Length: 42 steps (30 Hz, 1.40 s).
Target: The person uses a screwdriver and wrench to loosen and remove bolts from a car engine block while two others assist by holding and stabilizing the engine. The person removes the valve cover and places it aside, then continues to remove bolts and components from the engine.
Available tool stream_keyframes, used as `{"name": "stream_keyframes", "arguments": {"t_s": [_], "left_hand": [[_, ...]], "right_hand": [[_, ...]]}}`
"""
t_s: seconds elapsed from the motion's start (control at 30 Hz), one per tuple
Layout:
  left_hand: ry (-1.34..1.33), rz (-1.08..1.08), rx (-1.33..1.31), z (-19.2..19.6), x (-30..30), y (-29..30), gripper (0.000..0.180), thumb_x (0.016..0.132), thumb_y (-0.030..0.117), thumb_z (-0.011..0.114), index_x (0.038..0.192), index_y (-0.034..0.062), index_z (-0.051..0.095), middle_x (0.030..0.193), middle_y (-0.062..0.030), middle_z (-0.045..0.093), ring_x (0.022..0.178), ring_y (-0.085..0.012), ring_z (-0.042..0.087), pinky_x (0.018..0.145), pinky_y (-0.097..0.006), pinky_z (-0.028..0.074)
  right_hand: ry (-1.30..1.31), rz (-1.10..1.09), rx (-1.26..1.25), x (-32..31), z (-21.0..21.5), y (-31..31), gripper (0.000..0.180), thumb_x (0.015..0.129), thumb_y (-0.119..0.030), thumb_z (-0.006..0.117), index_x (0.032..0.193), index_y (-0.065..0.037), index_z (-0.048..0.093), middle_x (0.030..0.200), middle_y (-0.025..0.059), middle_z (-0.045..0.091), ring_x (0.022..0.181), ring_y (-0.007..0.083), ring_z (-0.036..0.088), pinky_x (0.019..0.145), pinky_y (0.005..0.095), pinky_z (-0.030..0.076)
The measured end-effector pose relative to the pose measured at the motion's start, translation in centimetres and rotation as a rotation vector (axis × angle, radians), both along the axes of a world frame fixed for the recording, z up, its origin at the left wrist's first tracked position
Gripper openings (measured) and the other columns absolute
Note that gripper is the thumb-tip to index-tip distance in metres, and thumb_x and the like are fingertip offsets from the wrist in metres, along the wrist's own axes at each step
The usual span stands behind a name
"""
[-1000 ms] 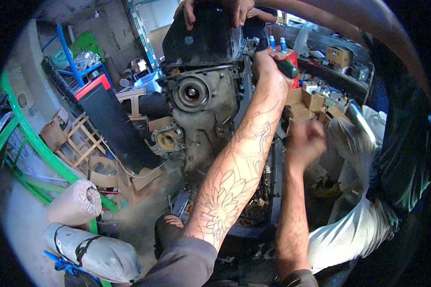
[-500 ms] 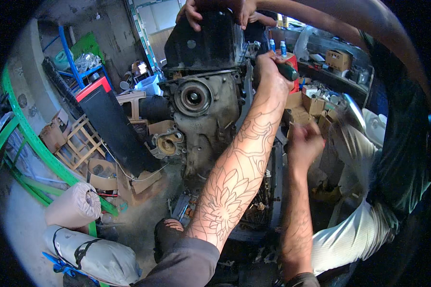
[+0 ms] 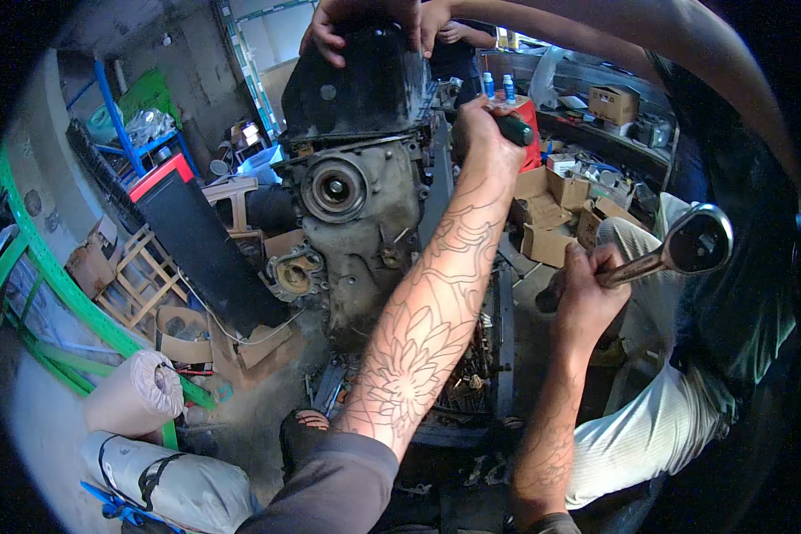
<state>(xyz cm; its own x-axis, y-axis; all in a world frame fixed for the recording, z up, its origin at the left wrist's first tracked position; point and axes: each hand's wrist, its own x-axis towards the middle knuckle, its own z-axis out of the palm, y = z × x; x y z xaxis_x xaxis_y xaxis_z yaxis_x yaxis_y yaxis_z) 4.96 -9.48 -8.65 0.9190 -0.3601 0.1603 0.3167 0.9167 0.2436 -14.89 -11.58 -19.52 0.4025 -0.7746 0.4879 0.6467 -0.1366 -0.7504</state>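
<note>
My tattooed left forearm reaches up to the side of a greasy engine block [image 3: 356,267]. My left hand [image 3: 488,133] is closed round a dark green handle [image 3: 514,130]; the tool's far end is hidden behind the hand and engine. Lower right, my right hand [image 3: 589,289] grips a steel ratchet wrench [image 3: 694,240] by its handle, the round head pointing right, apart from the engine. A black oil pan [image 3: 351,89] sits on top of the engine. Another person's hands [image 3: 329,40] rest on the pan's top.
That person's light-trousered leg [image 3: 641,436] is close on the right. Cardboard boxes [image 3: 543,240] lie behind my right hand. Left stand a green metal frame [image 3: 53,262], rolled bundles [image 3: 138,392] and a black panel with a red edge [image 3: 209,240]. Loose metal parts [image 3: 467,374] lie below the engine.
My right hand has moved slightly right and down, and the ratchet wrench now shows plainly in it. My left hand stays on the green handle. The whole view has shifted a little.
</note>
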Motion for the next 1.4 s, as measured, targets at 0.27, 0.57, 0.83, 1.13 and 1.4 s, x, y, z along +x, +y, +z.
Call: {"name": "stream_keyframes", "arguments": {"t_s": [0.27, 0.57, 0.83, 1.13, 1.4], "left_hand": [[-0.107, -0.121, -0.101, -0.7, -3.9, 5.5, 0.012, 0.083, 0.006, 0.051, 0.072, 0.0074, 0.046, 0.059, -0.0025, 0.047, 0.053, -0.012, 0.051, 0.048, -0.024, 0.047], [-0.302, 0.127, 0.307, -4.7, -13.7, 4.8, 0.007, 0.089, 0.018, 0.049, 0.091, 0.0159, 0.043, 0.064, 0.0003, 0.042, 0.052, -0.0143, 0.043, 0.048, -0.031, 0.04], [-0.469, 0.159, 0.568, -8.2, -16.0, 7.3, 0.02, 0.093, 0.026, 0.05, 0.099, 0.0109, 0.04, 0.079, -0.0069, 0.057, 0.077, -0.0231, 0.062, 0.072, -0.034, 0.051], [-0.617, 0.095, 0.933, -5.9, -12.0, 10.9, 0.036, 0.093, 0.045, 0.044, 0.106, 0.0134, 0.055, 0.095, 0.0005, 0.058, 0.084, -0.0098, 0.056, 0.071, -0.025, 0.046], [-0.897, 0.401, 1.086, -7.0, -9.2, 13.5, 0.037, 0.095, 0.04, 0.043, 0.108, 0.0074, 0.053, 0.103, -0.0026, 0.056, 0.093, -0.0137, 0.054, 0.078, -0.03, 0.044]], "right_hand": [[0.08, 0.173, 0.197, -3.8, -6.0, 3.5, 0.033, 0.081, -0.001, 0.063, 0.061, -0.008, 0.037, 0.054, -0.0035, 0.041, 0.046, 0.0047, 0.039, 0.042, 0.0212, 0.031], [0.158, 0.234, 0.105, -5.1, -5.2, 4.1, 0.021, 0.078, -0.008, 0.07, 0.094, -0.002, 0.058, 0.06, -0.0032, 0.048, 0.052, 0.0036, 0.039, 0.047, 0.0189, 0.03], [-0.085, 0.228, -0.17, -1.9, -1.4, 4.1, 0.041, 0.079, -0.007, 0.067, 0.117, 0.002, 0.054, 0.113, 0.014, 0.059, 0.106, 0.0212, 0.054, 0.094, 0.0331, 0.04], [-0.07, 0.265, -0.099, 0.9, 2.0, 5.5, 0.025, 0.085, -0.012, 0.063, 0.107, -0.002, 0.063, 0.095, 0.0059, 0.066, 0.085, 0.0097, 0.058, 0.078, 0.0252, 0.046], [0.017, 0.142, -0.154, 2.7, 1.5, 7.0, 0.03, 0.083, -0.02, 0.066, 0.106, -0.001, 0.062, 0.084, 0.01, 0.067, 0.077, 0.0101, 0.059, 0.071, 0.0272, 0.048]]}}
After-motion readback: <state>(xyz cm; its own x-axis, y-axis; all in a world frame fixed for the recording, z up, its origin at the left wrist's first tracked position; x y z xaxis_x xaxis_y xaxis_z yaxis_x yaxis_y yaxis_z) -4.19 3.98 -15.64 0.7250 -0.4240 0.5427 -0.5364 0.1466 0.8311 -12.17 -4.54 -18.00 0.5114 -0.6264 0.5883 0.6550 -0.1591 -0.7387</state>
